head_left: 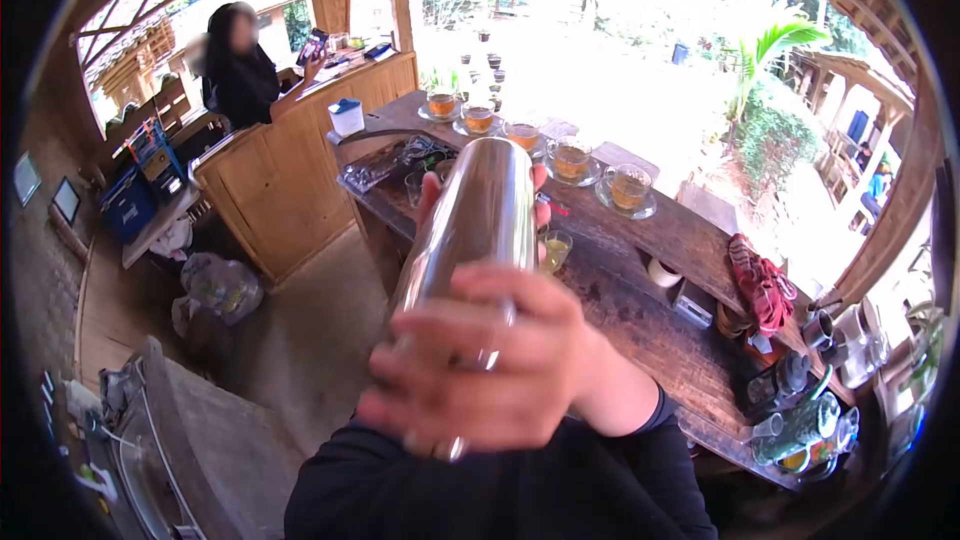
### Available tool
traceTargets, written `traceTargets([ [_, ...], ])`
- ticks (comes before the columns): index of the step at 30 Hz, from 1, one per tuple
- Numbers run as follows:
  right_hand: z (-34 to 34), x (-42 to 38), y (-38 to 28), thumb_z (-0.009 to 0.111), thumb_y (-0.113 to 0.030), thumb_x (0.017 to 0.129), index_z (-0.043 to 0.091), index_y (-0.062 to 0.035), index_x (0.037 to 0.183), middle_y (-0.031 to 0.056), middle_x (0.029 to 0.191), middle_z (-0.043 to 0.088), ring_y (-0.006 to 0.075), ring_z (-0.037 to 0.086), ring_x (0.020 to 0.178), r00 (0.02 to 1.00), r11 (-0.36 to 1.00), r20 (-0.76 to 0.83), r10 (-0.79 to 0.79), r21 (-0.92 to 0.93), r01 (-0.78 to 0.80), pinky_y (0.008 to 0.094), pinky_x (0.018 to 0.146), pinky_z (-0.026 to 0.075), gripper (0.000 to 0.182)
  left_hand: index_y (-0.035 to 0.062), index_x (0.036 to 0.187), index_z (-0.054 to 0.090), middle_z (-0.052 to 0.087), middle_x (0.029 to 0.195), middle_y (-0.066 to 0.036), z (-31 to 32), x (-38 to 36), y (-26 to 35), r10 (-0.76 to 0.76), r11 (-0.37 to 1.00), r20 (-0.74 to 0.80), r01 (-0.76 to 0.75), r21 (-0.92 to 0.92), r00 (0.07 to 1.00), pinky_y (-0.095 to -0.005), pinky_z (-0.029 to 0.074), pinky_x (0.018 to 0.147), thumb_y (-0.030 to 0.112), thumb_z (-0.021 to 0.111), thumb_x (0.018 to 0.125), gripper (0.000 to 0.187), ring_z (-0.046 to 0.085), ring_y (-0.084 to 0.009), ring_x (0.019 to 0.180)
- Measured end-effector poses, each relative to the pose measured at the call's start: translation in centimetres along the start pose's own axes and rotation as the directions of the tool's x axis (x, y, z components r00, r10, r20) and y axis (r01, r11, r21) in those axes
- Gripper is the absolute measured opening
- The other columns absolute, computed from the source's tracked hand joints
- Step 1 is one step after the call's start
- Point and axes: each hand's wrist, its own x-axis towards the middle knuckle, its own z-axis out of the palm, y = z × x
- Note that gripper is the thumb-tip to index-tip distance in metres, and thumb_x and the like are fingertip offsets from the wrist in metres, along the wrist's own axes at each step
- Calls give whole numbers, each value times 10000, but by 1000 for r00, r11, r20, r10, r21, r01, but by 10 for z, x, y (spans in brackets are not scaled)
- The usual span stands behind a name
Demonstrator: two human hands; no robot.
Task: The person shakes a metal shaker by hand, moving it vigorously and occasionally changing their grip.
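up close, both hands clamp a steel shaker (470, 230): right hand (490, 370) on the near end, left hand (440, 190) behind the far end. five filled tea cups (570, 160) already line the bench (640, 310); one small glass (555, 250) waits beside the shaker.

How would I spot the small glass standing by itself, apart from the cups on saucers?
Start at the long dark wooden counter that runs across the middle. Along its far edge stands a row of glass cups on saucers, filled with amber drink. The small glass stands nearer, just right of the big metal shaker held in both hands; it alone has no saucer, and its drink is pale yellow.
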Motion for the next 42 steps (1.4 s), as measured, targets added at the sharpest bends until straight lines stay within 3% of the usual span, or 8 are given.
traceTargets([
  [5, -8, -37, 32, 677, -196, 567, 677, -124, 888, 28, 978, 663, 222, 632, 928, 807, 807, 2, 590, 14, -590, 480, 777, 513, 329, 39, 1401, 309, 347, 1419, -127, -67, -3, -30, 14, 914, -331, -146, -378, 943, -502, 428, 958, 478, 687, 798, 837, 423, -296, 1217],
  [12, -56, -25, -38, 636, -156, 711, 641, -145, 815, 17, 955, 661, 208, 631, 979, 986, 995, -139, -96, 1, 97, 445, 847, 499, 104, -33, 1419, 252, 525, 1232, -266, 15, 11, -86, 233, 892, 247, -308, 330, 940, -503, 534, 863, 597, 485, 877, 864, 525, -362, 1170],
  [21, -89, -30, -25, 708, -219, 631, 662, -139, 844, 18, 910, 670, 247, 638, 937, 955, 958, -86, 285, 17, -285, 419, 812, 508, 231, -29, 1254, 484, 566, 1188, -209, 10, 28, -115, 195, 975, -384, -220, -22, 903, -462, 520, 855, 526, 483, 903, 657, 578, -311, 1069],
  [24, -94, -30, -42, 666, -198, 695, 657, -166, 849, 18, 921, 665, 229, 637, 973, 973, 980, -145, -180, 57, 190, 430, 831, 500, 158, -41, 1371, 327, 435, 1332, -238, 3, 28, -109, 314, 886, 219, -368, 282, 924, -558, 529, 815, 581, 469, 894, 797, 515, -369, 1156],
  [30, -41, -71, 31, 778, -265, 540, 643, -61, 885, 123, 948, 664, 333, 617, 983, 824, 833, -122, 553, 110, -542, 427, 870, 473, 423, -6, 1351, 361, 436, 1349, -182, -20, 15, -82, 231, 971, -310, -240, 10, 922, -443, 505, 887, 548, 493, 896, 729, 552, -284, 1102],
  [34, -56, -39, -10, 775, -317, 656, 665, -102, 904, 83, 925, 676, 319, 639, 927, 982, 989, -123, 146, 32, -143, 443, 867, 469, 346, 42, 1367, 384, 436, 1360, -156, 17, 17, -74, 180, 984, -425, -156, 90, 887, -443, 503, 895, 554, 485, 896, 703, 551, -289, 1093],
  [37, -53, -20, -21, 656, -133, 699, 651, -176, 816, -2, 930, 671, 204, 649, 925, 965, 987, -205, -162, -16, 162, 404, 830, 494, 126, 5, 1434, 233, 375, 1394, -200, 6, 13, -62, 310, 871, 228, -371, 320, 923, -524, 538, 857, 561, 576, 847, 878, 460, -392, 1219],
  [42, 15, -52, 50, 770, -251, 607, 658, -111, 894, 58, 942, 666, 286, 639, 895, 822, 836, -153, 549, 114, -537, 405, 846, 494, 338, 18, 1295, 430, 527, 1241, -142, -74, 29, -38, 669, 696, 447, -711, -97, 594, -411, 498, 903, 393, 393, 973, 495, 549, -265, 1109],
])
